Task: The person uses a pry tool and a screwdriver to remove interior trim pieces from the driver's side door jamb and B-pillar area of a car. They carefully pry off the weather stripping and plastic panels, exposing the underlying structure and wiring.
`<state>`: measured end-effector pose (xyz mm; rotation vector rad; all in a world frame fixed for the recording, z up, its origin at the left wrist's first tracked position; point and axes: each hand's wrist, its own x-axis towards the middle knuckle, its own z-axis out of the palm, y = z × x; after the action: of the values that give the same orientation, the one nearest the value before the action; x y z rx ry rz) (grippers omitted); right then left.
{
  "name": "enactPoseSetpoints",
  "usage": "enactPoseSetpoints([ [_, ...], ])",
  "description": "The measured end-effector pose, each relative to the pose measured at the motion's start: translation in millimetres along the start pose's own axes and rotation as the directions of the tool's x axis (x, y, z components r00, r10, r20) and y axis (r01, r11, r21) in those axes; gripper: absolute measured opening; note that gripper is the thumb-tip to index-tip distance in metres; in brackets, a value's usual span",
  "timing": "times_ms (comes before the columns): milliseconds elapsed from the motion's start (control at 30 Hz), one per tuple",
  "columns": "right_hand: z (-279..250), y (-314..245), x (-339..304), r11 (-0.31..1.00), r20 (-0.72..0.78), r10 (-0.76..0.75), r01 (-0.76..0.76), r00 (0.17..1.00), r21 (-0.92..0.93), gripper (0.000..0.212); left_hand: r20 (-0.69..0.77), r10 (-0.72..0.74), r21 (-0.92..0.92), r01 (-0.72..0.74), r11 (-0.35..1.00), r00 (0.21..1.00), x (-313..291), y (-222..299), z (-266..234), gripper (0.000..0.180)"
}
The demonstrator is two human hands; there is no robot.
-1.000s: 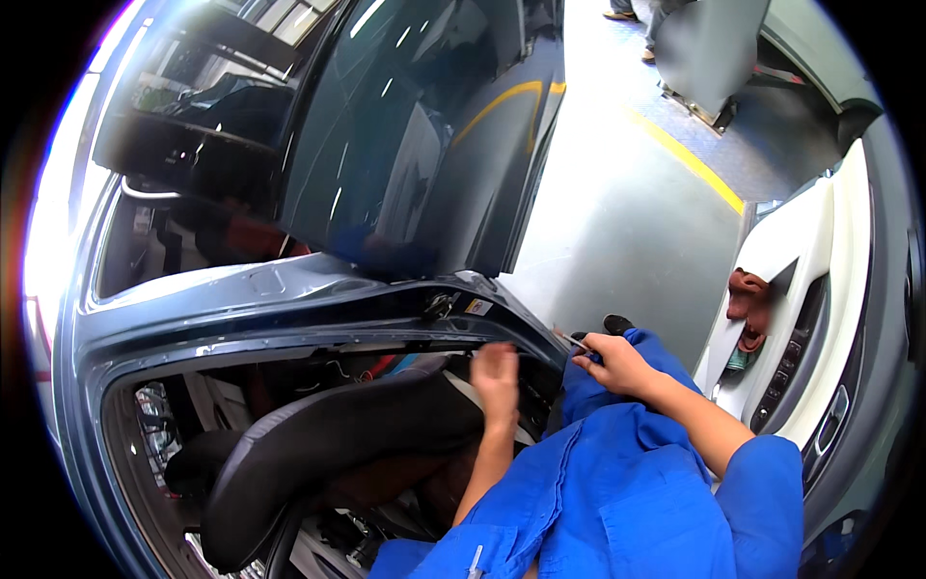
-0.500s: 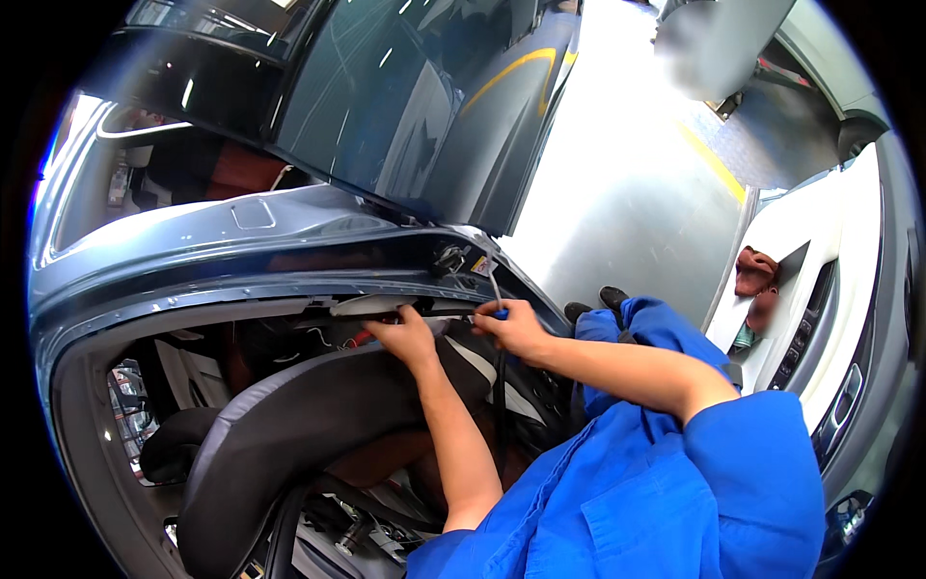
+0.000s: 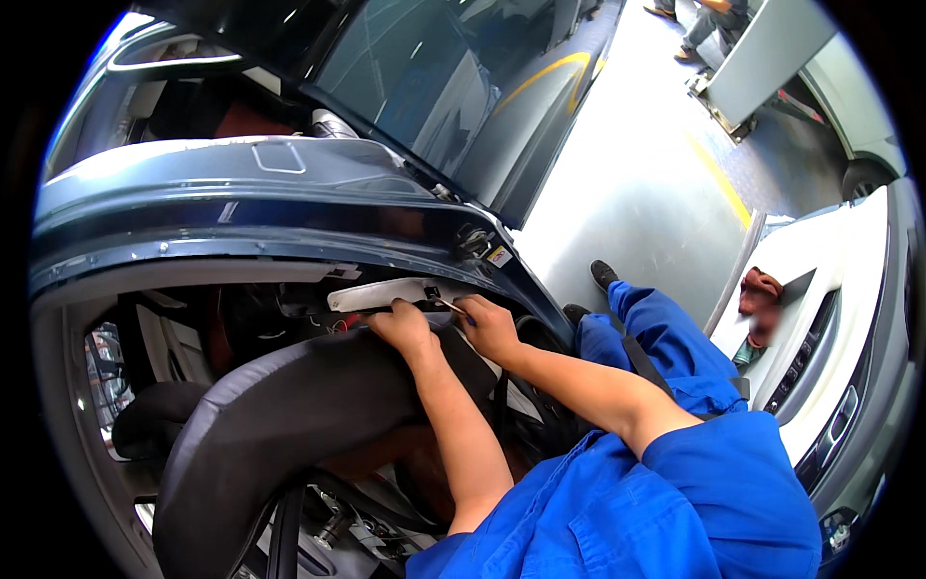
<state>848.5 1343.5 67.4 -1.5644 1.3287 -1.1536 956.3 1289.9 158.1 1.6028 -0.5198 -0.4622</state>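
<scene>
A long pale trim panel (image 3: 381,292), dark-edged, sits just inside the car's door opening, at the pillar. My left hand (image 3: 403,328) is closed on its lower edge, fingers curled and partly hidden. My right hand (image 3: 487,330) pinches a thin-shafted tool, perhaps a screwdriver (image 3: 449,306). Its shaft points left at a small dark clip (image 3: 432,292) on the panel's right end; whether the tip touches is too small to tell. The tool's handle is hidden in my fingers. Below my hands is a dark seat back (image 3: 289,405).
The grey-blue door frame (image 3: 241,207) runs above my hands, with a door latch (image 3: 473,241) at its right. An open door with white lining (image 3: 820,280) stands at right, a brown cloth (image 3: 760,289) in its pocket. Another person (image 3: 714,24) is at the far right top.
The pale panel has turned to show more of its face. My right hand has moved left toward my left hand, and the tool has swung from pointing up to pointing at the panel's end.
</scene>
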Motion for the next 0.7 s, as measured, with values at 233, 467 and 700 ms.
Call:
enactPoseSetpoints([
  [233,43.8,17.5,28.4,0.995,-0.075,-0.001,-0.007,0.997,-0.104,0.024,0.001,-0.072,-0.067,0.072,0.995,0.997,2.5,4.0,0.5,0.07],
  [467,57.4,26.6,33.2,1.0,-0.07,-0.021,0.02,0.997,-0.008,0.035,0.017,-0.089,-0.088,0.09,0.992,0.996,1.7,7.0,-1.7,0.075],
  [700,57.7,31.5,36.5,0.993,0.109,0.118,-0.12,0.987,0.017,0.044,0.041,-0.107,-0.088,0.11,0.99,0.993,4.6,3.7,-4.3,0.077],
])
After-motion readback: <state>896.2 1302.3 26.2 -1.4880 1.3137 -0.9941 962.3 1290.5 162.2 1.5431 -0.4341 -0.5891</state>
